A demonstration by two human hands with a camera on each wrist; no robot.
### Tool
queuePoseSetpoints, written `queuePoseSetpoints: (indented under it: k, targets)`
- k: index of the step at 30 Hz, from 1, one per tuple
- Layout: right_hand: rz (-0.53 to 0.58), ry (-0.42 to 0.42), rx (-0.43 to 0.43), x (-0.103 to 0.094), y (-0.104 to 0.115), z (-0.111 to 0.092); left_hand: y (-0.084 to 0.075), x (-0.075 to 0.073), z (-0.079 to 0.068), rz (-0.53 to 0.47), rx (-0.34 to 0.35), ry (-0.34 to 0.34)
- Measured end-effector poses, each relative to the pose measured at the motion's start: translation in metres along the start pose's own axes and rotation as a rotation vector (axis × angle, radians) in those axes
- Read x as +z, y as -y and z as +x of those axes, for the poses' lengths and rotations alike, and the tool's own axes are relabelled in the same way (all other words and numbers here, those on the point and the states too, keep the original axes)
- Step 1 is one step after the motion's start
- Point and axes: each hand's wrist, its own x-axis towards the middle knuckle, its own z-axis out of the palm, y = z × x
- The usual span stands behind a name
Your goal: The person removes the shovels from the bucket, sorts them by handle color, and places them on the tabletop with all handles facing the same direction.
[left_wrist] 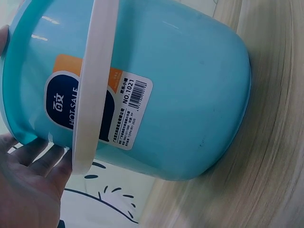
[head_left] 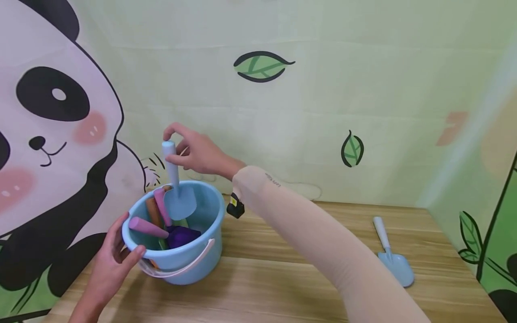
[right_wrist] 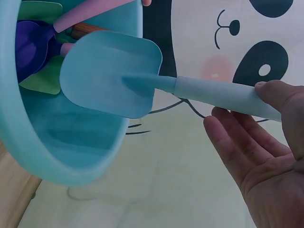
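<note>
My right hand (head_left: 199, 150) pinches the pale handle of a light blue toy shovel (head_left: 180, 202), which hangs blade down at the mouth of a blue bucket (head_left: 210, 255). In the right wrist view the shovel's blade (right_wrist: 111, 73) overlaps the bucket opening. My left hand (head_left: 111, 264) grips the bucket's rim at the near left, thumb outside in the head view. Inside the bucket lie purple shovels with pink handles (head_left: 147, 227), a brown handle (head_left: 153, 211) and green pieces (right_wrist: 42, 85). The white bail (left_wrist: 95, 85) hangs down across the labelled side.
A second light blue shovel (head_left: 396, 267) lies on the wooden table (head_left: 282, 287) at the right, beyond my right forearm. Behind the table hangs a pale green backdrop (head_left: 323, 89) with a panda and leaves printed on it.
</note>
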Motion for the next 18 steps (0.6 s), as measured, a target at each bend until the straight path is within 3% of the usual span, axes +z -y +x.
queuePoseSetpoints:
  k: [18]
  targets:
    - [0.068,-0.06,0.012,-0.02,0.002,-0.008,-0.002,0.0,0.001,0.023,-0.032,0.004]
